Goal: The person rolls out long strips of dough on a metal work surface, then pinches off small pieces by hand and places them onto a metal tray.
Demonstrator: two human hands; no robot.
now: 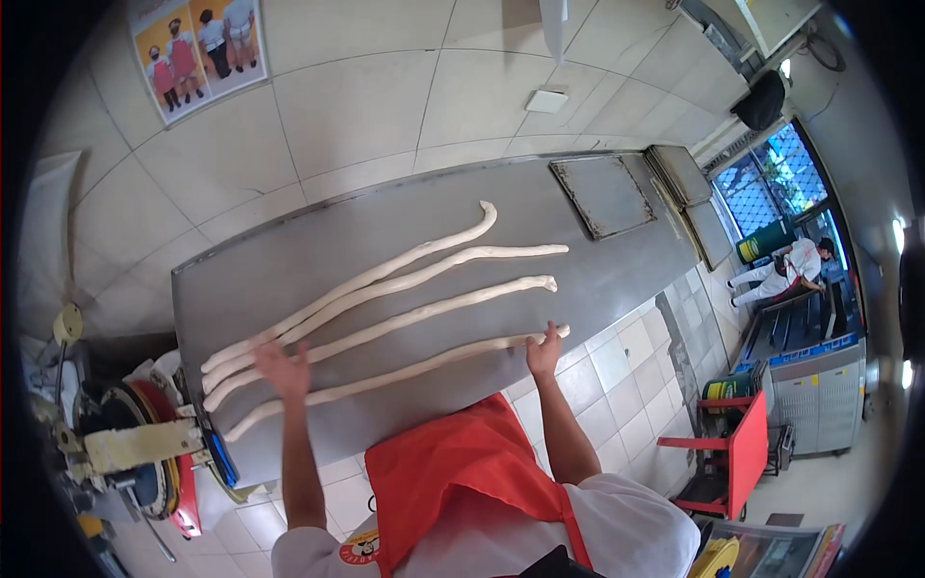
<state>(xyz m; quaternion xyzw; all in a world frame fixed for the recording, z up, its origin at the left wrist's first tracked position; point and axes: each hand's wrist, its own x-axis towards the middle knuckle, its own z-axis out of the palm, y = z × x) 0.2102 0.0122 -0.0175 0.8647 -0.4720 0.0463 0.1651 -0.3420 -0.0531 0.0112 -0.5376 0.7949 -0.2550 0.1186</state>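
Observation:
Several long ropes of pale dough lie side by side, running left to right across a grey metal table [525, 207]. The nearest dough rope [414, 370] stretches along the front edge. My right hand [543, 354] grips this rope close to its right end, a short tip showing past the fingers. Over the left part of the ropes is my left hand [282, 372], blurred, fingers apart and nothing seen in them. Beyond the nearest rope lie a second dough rope [424, 312], a third dough rope [414, 278], and the farthest one [461, 237], hooked at its right end.
A dark flat tray [603, 197] rests at the table's far right, with more trays [677, 175] beyond. Machinery [145, 443] stands against the left end. A red chair [747, 453] is on the tiled floor at right. Another person [795, 270] works farther off.

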